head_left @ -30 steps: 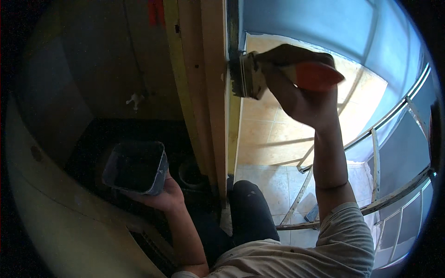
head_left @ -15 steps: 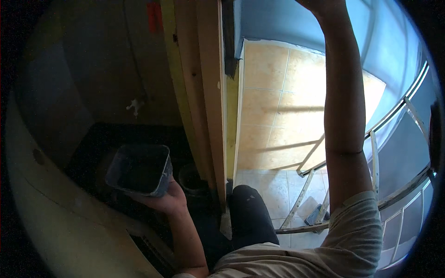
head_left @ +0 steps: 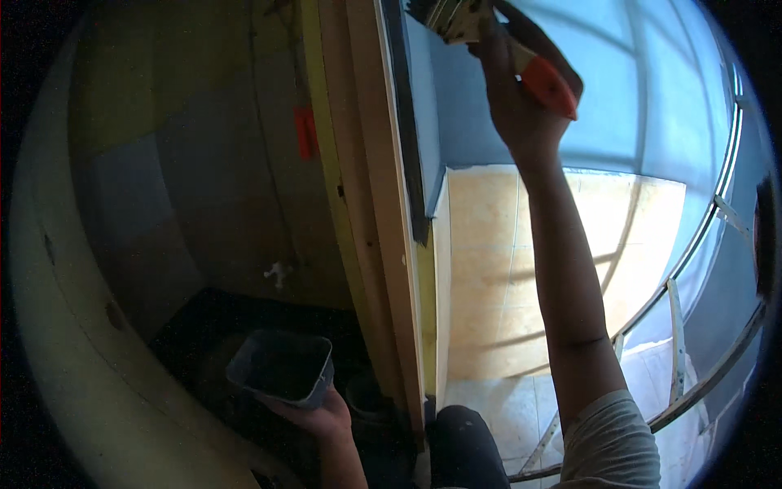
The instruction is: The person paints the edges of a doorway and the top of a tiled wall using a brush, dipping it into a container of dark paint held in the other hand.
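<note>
My right hand point(head_left: 533, 90) is raised high and closed round a paintbrush point(head_left: 551, 86) with an orange-ended handle. The dark bristles point up and left, close to the dark grey painted strip point(head_left: 401, 106) along the door frame; whether they touch it I cannot tell. Low on the left, my left hand point(head_left: 314, 416) supports a square plastic tub point(head_left: 314, 383) from beneath, fingers under its base. The tub is tilted slightly, and its inside is too dark to make out.
A wooden door frame point(head_left: 362, 204) divides a dark room from a bright tiled one. A white tap point(head_left: 278, 274) juts from the dark wall, below a red patch point(head_left: 305, 132). Beige tiles point(head_left: 481, 261) cover the lower bright wall; a metal ladder point(head_left: 676, 342) stands at the right.
The view has tilted upward, so the scene sits lower. My right hand, cut off at the top edge before, now shows with the paintbrush. The left hand still holds the tub.
</note>
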The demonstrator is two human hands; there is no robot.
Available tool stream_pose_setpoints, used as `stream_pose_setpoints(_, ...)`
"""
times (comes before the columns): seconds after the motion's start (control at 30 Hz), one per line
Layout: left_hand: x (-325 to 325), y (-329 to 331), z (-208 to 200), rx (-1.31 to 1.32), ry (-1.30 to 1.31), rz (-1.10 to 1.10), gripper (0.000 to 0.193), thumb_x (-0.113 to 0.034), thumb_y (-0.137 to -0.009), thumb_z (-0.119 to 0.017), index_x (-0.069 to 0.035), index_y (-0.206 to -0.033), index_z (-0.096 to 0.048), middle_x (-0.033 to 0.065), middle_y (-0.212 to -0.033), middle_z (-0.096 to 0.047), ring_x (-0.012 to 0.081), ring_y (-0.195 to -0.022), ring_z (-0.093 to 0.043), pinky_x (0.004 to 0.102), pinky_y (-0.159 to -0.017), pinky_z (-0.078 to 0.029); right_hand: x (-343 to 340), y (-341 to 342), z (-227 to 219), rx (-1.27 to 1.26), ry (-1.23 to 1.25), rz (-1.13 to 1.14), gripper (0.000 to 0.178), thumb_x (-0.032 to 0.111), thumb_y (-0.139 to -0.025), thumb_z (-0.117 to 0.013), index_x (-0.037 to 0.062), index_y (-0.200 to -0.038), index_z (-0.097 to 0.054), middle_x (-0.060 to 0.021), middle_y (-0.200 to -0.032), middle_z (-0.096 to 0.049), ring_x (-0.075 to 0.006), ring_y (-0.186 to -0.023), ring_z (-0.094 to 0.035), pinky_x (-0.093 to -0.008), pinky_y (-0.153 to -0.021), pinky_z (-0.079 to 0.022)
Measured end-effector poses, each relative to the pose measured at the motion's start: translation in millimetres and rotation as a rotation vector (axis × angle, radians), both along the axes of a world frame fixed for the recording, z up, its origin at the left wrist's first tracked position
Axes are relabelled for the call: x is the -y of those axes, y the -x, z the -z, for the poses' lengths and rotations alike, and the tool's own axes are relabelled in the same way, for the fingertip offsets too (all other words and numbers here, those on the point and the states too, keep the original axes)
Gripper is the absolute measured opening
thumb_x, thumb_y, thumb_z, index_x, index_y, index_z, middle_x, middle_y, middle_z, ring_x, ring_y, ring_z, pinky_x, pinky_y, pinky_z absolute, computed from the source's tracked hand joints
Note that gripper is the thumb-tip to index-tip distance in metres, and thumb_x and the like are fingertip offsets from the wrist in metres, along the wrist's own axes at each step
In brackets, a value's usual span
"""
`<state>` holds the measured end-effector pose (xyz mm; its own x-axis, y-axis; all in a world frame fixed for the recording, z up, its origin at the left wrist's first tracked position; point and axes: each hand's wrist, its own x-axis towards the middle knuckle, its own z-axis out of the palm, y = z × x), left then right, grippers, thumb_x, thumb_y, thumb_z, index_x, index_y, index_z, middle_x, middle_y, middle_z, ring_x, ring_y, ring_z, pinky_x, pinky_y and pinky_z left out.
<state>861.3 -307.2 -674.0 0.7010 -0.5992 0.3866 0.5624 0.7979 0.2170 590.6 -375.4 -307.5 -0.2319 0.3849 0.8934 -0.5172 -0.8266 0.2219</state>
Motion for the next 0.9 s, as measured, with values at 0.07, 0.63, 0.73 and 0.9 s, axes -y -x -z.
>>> stream_pose_setpoints(0.07, 0.7, -2.0, 1.4, -0.007, -0.040, -0.011, 0.075, -0.067, -0.103, -0.038, -0.023, -0.163, -0.024, 0.0105, -0.157, -0.043, 0.0333, -0.136, -0.053, 0.0493, -0.107, -0.053, 9.5, -1.8, -11.5, -0.020, 0.122, 0.013, 0.030, 0.003, -0.094, -0.072, -0.0035, -0.123, -0.070, -0.0159, -0.096, -0.078, -0.0175, -0.085, -0.073, -0.0304, -0.075, -0.058)
stream_pose_setpoints(0.63, 6.4, 9.5, 5.0, -0.063, -0.150, 0.003, 0.083, -0.077, -0.096, -0.041, -0.022, -0.158, -0.034, 0.0081, -0.148, -0.052, 0.0325, -0.127, -0.058, 0.0502, -0.101, -0.052, 27.0, -8.1, -41.1, -0.126, 0.040, 0.047, 0.031, 0.015, -0.093, -0.075, 0.0017, -0.120, -0.074, -0.0164, -0.094, -0.078, -0.0212, -0.082, -0.077, -0.0320, -0.076, -0.059)
stream_pose_setpoints(0.73, 5.6, 10.1, 3.1, -0.049, -0.145, 0.010, 0.080, -0.075, -0.098, -0.042, -0.021, -0.157, -0.037, 0.0072, -0.147, -0.053, 0.0320, -0.127, -0.058, 0.0505, -0.103, -0.050, 30.2, -11.2, -17.1, -0.120, 0.133, 0.068, 0.030, 0.011, -0.090, -0.075, 0.0009, -0.119, -0.074, -0.0164, -0.096, -0.078, -0.0238, -0.083, -0.077, -0.0325, -0.075, -0.059)
stream_pose_setpoints(0.9, 4.3, 3.4, -2.9, 0.043, -0.075, 0.020, 0.085, -0.077, -0.094, -0.045, -0.026, -0.161, -0.029, 0.0124, -0.158, -0.041, 0.0390, -0.139, -0.048, 0.0567, -0.113, -0.046, 24.3, -15.1, 20.8, -0.140, 0.034, 0.046, 0.035, 0.003, -0.086, -0.073, 0.0003, -0.122, -0.071, -0.0169, -0.085, -0.072, -0.0285, -0.073, -0.073, -0.0357, -0.066, -0.057)
